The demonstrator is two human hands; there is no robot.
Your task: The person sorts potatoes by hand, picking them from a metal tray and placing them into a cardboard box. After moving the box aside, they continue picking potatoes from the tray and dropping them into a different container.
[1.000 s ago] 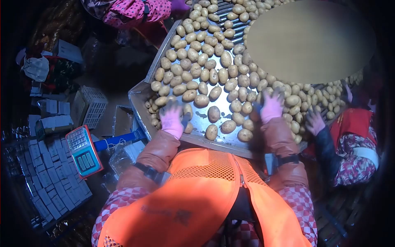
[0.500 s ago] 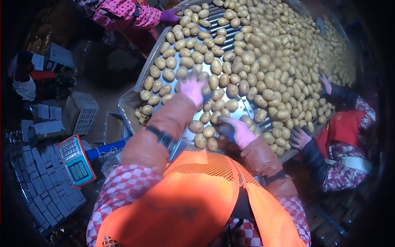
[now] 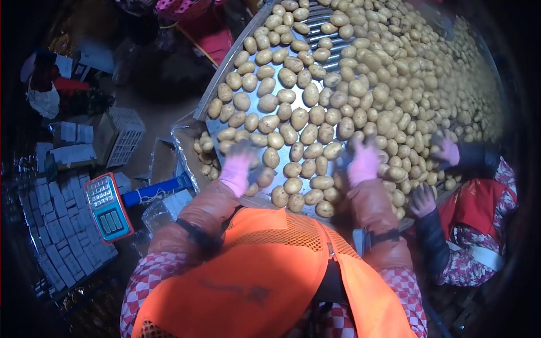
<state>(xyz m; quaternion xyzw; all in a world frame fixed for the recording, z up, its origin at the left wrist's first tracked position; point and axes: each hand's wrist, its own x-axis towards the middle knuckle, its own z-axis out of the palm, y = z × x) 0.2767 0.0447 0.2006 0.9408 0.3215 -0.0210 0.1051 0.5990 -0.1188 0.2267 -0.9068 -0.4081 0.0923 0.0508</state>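
Observation:
Many potatoes (image 3: 268,102) lie over a metal sorting table (image 3: 228,194), thickest to the right. My left hand (image 3: 239,166), in a pink glove with dark fingers, is over the near left part beside a few potatoes; its fingers are smeared by motion. Farther right, my right hand (image 3: 364,159), gloved alike, reaches in at the edge of the potato pile. Its blurred fingertips are among potatoes, and whether it grips one cannot be made out.
A co-worker's gloved hands (image 3: 448,151) touch the pile at the right. A scale display (image 3: 110,213) on a blue post (image 3: 155,191) stands at the left, near a white crate (image 3: 127,135) and stacked flat boxes (image 3: 67,242). Another person's pink sleeve shows at the top.
My left hand has come back toward the near left edge. My right hand has moved right and forward to the pile. The view has shifted slightly, and the far person's glove is out of sight.

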